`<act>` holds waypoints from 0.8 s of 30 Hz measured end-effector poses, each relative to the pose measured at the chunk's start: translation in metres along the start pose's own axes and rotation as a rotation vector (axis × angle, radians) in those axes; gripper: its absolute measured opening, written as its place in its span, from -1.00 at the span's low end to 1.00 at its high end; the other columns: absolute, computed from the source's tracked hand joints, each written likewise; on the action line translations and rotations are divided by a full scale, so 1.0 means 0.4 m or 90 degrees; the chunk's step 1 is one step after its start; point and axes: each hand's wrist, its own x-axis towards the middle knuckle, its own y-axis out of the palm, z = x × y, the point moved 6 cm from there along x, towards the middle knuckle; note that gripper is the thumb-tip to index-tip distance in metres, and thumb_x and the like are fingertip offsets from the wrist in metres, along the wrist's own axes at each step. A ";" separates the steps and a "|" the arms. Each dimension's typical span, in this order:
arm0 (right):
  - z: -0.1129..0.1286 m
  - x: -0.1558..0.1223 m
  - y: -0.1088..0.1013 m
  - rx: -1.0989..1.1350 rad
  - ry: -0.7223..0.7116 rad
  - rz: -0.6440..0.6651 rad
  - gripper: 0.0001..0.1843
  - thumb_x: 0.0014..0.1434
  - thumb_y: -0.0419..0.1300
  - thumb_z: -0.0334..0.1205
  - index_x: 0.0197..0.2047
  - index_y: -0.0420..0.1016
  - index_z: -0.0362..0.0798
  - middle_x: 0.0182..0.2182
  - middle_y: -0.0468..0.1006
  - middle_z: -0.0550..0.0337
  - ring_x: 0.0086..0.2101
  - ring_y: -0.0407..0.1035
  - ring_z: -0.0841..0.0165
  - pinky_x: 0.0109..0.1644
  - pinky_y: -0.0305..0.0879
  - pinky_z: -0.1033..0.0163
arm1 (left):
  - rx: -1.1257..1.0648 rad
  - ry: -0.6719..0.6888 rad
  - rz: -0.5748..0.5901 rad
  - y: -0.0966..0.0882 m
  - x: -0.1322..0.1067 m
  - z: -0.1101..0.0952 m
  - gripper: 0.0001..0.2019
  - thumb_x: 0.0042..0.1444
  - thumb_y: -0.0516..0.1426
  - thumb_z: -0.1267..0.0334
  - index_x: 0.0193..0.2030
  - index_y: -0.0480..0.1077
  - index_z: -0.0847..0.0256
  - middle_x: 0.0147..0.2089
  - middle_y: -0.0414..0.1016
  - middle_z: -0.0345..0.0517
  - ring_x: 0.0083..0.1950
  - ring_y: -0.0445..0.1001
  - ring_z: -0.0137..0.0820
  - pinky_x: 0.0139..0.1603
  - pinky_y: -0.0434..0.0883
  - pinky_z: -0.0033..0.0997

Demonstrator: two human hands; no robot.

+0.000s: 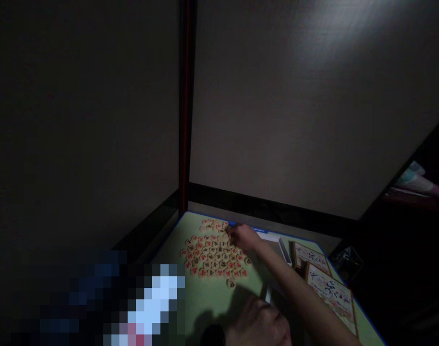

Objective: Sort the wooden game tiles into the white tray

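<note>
Many round Chinese chess pieces, marked with red or black characters, lie side by side in a cluster on a green tabletop. A smaller loose group of pieces lies behind the cluster, and a single piece sits in front. My right hand reaches to the back right of the cluster. Its fingers are bent down together at a piece there, the fingertips partly hidden. My left hand is near the front edge, back upward, fingers curled; whatever is under them is hidden. A dark band or cuff shows at its wrist.
An open white box part lies behind my right forearm. Two printed box-like things with calligraphy are at the right. Walls stand close behind and left. A pixelated patch covers the lower left.
</note>
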 end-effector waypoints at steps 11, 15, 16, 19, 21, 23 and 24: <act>-0.048 -0.063 -0.032 -0.051 0.058 0.015 -0.72 0.14 0.10 -0.40 -0.11 0.54 -0.08 -0.22 0.62 0.01 -0.24 0.47 0.29 -0.25 0.18 0.34 | 0.012 0.035 -0.012 -0.018 -0.001 -0.009 -0.84 0.09 0.21 0.15 -0.40 0.50 0.17 -0.53 0.46 -0.21 -0.36 0.43 -0.38 -0.36 0.39 -0.45; -0.077 -0.087 -0.020 -0.075 0.084 0.040 -0.74 0.10 0.13 -0.42 -0.17 0.57 -0.09 -0.26 0.64 0.00 -0.28 0.48 0.26 -0.33 0.15 0.32 | 0.023 0.026 0.009 -0.011 -0.003 -0.010 -0.81 0.13 0.17 0.14 -0.42 0.49 0.17 -0.53 0.46 -0.20 -0.35 0.43 -0.38 -0.32 0.41 -0.42; -0.079 -0.088 -0.016 -0.079 0.081 0.047 -0.74 0.09 0.13 -0.43 -0.20 0.59 -0.08 -0.26 0.64 0.02 -0.28 0.49 0.27 -0.33 0.14 0.33 | 0.028 0.023 0.006 -0.012 -0.003 -0.010 -0.80 0.13 0.17 0.13 -0.42 0.49 0.17 -0.53 0.46 -0.20 -0.35 0.43 -0.37 -0.32 0.41 -0.42; -0.073 -0.075 -0.016 -0.088 0.063 0.056 -0.74 0.08 0.12 -0.44 -0.26 0.61 -0.05 -0.28 0.65 0.08 -0.28 0.49 0.29 -0.32 0.16 0.34 | 0.023 0.035 -0.020 -0.019 -0.004 -0.012 -0.79 0.12 0.18 0.12 -0.44 0.48 0.17 -0.54 0.45 -0.23 -0.35 0.43 -0.38 -0.33 0.41 -0.43; -0.057 -0.058 -0.024 -0.098 0.048 0.050 -0.74 0.11 0.11 -0.42 -0.24 0.61 -0.05 -0.24 0.64 0.07 -0.25 0.49 0.28 -0.29 0.18 0.34 | 0.020 0.036 -0.039 -0.020 -0.006 -0.010 -0.81 0.12 0.18 0.13 -0.43 0.48 0.16 -0.55 0.44 -0.23 -0.36 0.42 -0.38 -0.35 0.39 -0.45; -0.033 -0.038 -0.029 -0.107 0.027 0.046 -0.73 0.15 0.10 -0.39 -0.18 0.61 -0.03 -0.16 0.63 0.06 -0.20 0.49 0.28 -0.24 0.21 0.34 | 0.022 0.035 -0.055 -0.015 -0.008 -0.008 -0.83 0.10 0.19 0.16 -0.44 0.48 0.16 -0.56 0.42 -0.23 -0.37 0.41 -0.39 -0.37 0.37 -0.46; -0.019 -0.028 -0.028 -0.112 0.017 0.047 -0.72 0.16 0.10 -0.37 -0.16 0.60 -0.02 -0.14 0.62 0.05 -0.18 0.49 0.28 -0.21 0.23 0.34 | 0.023 0.030 -0.060 -0.010 -0.010 -0.005 -0.84 0.09 0.19 0.17 -0.44 0.48 0.16 -0.56 0.42 -0.22 -0.36 0.41 -0.38 -0.37 0.37 -0.45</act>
